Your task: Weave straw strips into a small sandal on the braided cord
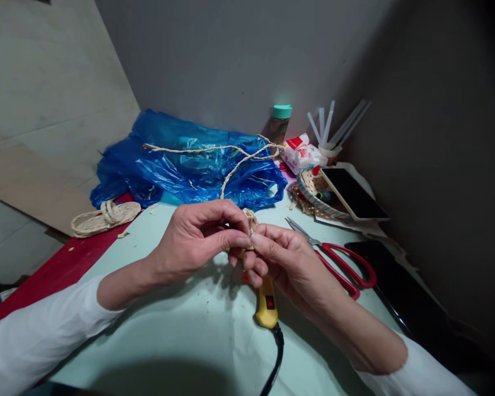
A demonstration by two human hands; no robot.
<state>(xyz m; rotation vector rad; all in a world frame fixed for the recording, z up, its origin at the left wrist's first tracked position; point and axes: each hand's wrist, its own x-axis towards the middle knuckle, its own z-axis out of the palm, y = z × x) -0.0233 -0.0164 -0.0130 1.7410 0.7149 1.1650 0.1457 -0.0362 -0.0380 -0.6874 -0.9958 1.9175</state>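
Close together over the table's middle, my left hand (206, 234) and my right hand (282, 253) both pinch a small woven straw piece (251, 217). Only its upper part shows above the fingertips; the rest is hidden behind them. A braided straw cord (233, 171) runs up from behind my left hand and loops over a blue plastic bag (181, 159). Below my fingers lies a yellow tool (267, 311) with a red switch and a black cable; its front end is covered by my hands. Red-handled scissors (334, 264) rest to the right of my right hand, blades partly apart.
A small woven straw sandal (106, 219) lies at the left on red cloth. Back right stand a bottle with a green lid (281, 113), a tissue pack (303, 155), a cup of white sticks (329, 151), and a basket (303, 184) beneath a dark-screened tablet (352, 190). A black flat object (400, 286) lies right.
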